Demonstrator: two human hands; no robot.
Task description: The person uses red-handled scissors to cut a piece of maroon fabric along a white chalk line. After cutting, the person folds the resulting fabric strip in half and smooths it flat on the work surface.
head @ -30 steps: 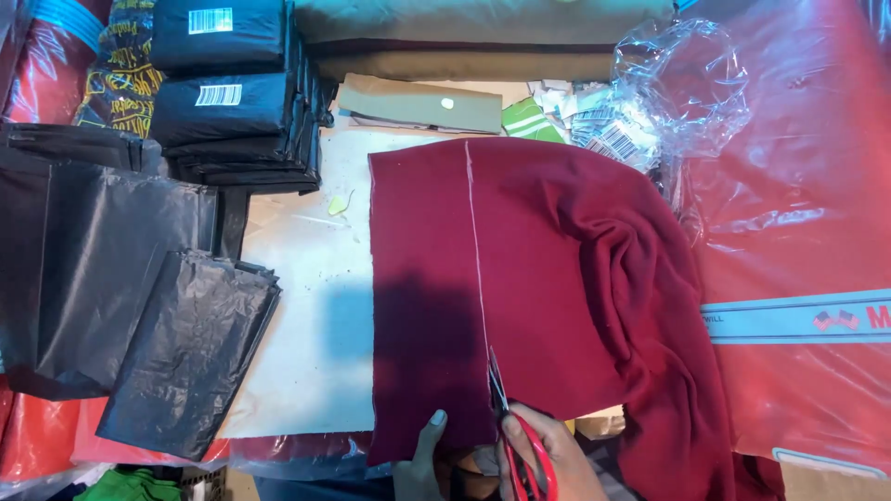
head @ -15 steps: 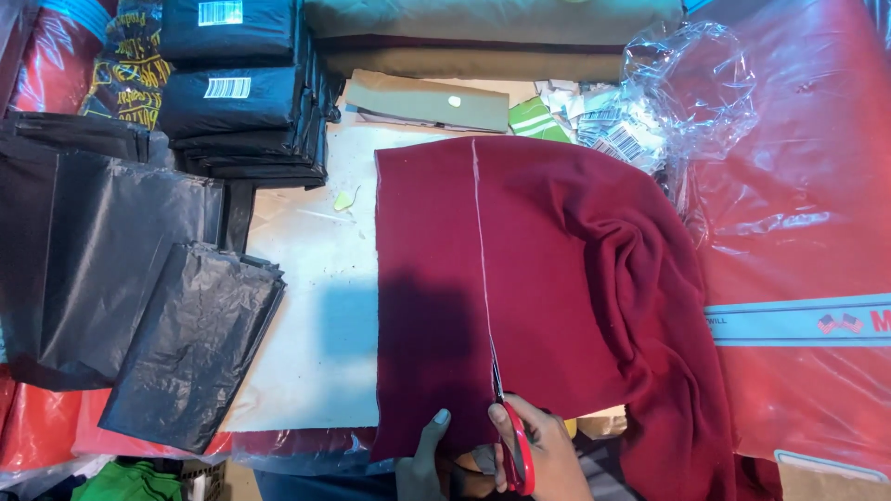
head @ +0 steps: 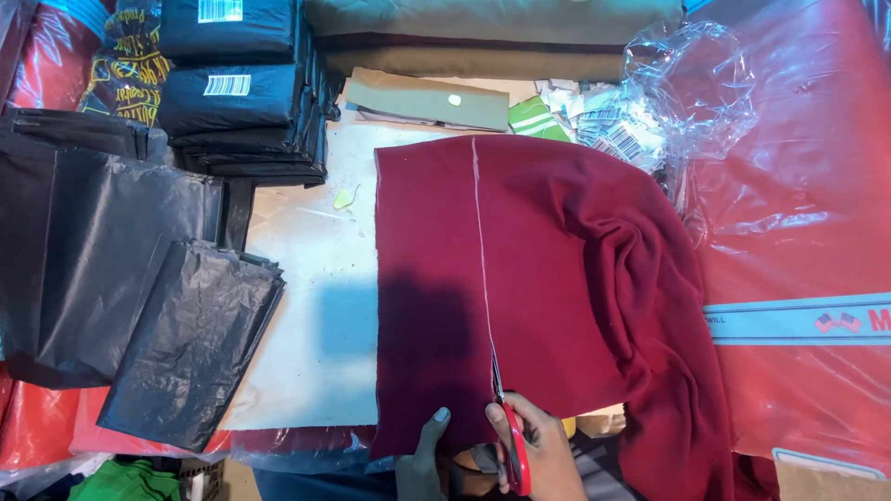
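- My right hand (head: 543, 445) has its grip closed through the red handles of the scissors (head: 509, 436), blades pointing away from me along the white chalk line (head: 481, 250).
- The maroon cloth (head: 520, 288) lies flat on the table (head: 306, 315) in front of me, with its right side bunched into folds.
- My left hand (head: 422, 459) presses the near edge of the cloth just left of the blades, fingers together and flat, clamped on nothing.
- I judge the cut could wander off the chalk line, because the bunched folds on the right may drag the cloth sideways.
- My left fingertip sits near the blades; a slip of the cloth could bring it under the edge.
- The cloth may be doubled, and a lower layer could shift unseen and cut unevenly.
- The blade tips are thin and dark against the cloth, so I cannot tell how wide they stand.
- Both hands are cut off by the bottom of the view; my wrists do not show.
- The black plastic bags (head: 186, 343) lie well apart on the left.
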